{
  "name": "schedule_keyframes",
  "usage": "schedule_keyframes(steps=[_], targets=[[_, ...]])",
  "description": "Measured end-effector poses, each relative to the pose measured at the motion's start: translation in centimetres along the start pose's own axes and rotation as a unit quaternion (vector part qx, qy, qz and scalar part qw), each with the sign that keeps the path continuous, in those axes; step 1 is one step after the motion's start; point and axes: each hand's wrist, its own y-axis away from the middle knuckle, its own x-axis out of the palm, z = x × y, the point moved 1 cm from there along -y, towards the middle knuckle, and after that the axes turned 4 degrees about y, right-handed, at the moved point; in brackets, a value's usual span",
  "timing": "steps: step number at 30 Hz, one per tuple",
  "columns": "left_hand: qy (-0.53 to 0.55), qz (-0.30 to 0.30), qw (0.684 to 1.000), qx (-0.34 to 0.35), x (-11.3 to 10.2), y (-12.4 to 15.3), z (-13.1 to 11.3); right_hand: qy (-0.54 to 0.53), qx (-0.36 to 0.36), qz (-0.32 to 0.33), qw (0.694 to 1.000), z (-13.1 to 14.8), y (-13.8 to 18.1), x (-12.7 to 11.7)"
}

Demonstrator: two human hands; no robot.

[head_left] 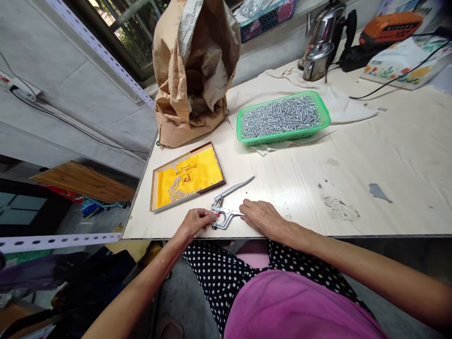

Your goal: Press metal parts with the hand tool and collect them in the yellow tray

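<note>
Near the table's front edge lie grey metal snap-fastener pliers (229, 213), with a spring between the handles and a small red part at the jaws. The handles are spread apart and point right. My right hand (263, 217) is closed round the end of the lower handle. At the jaws, my left hand (198, 222) has its thumb and fingertips pinched together; whatever is between them is hidden or too small to name. Just beyond the left hand sits a shallow cardboard box (153, 193), lined with printed yellow material (208, 167) and holding small silvery metal pieces (176, 192).
A green plastic basket (282, 139) full of small silvery metal pieces stands on a white cloth (344, 108). Behind the box is a large open brown paper sack (173, 108). Metal kettle (325, 23), small metal pot (318, 61) and orange device (391, 28) stand back right.
</note>
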Motion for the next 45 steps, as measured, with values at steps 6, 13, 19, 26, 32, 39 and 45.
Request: schedule_keyframes(steps=[6, 13, 19, 26, 32, 39, 45], targets=[[-0.042, 0.021, 0.998, -0.031, 0.0, -0.1, -0.2, -0.003, 0.003, -0.010, 1.000, 0.0, 0.0, 0.4], [-0.073, 0.059, 0.991, -0.093, 0.0, -0.8, -0.6, -0.007, 0.005, 0.000, 1.000, 0.0, -0.1, 0.4], [-0.104, 0.101, 0.979, -0.140, -0.1, -0.7, -0.9, -0.028, 0.004, 0.031, 0.999, -0.1, 0.2, -1.3], [-0.088, 0.086, 0.980, -0.159, 0.1, 0.3, 0.1, 0.007, -0.023, 0.003, 1.000, -3.0, -1.4, -2.1], [-0.082, 0.062, 0.984, -0.147, 0.2, 0.9, 0.3, 0.048, -0.035, 0.087, 0.994, -2.8, -3.1, -3.0], [-0.083, 0.068, 0.986, -0.130, 0.2, 0.8, 0.5, 0.062, -0.025, 0.081, 0.994, -1.2, -2.2, -4.5], [-0.222, 0.010, 0.973, -0.065, 0.6, 2.1, 0.3, 0.026, -0.030, 0.061, 0.997, -0.6, -1.5, -4.1]])
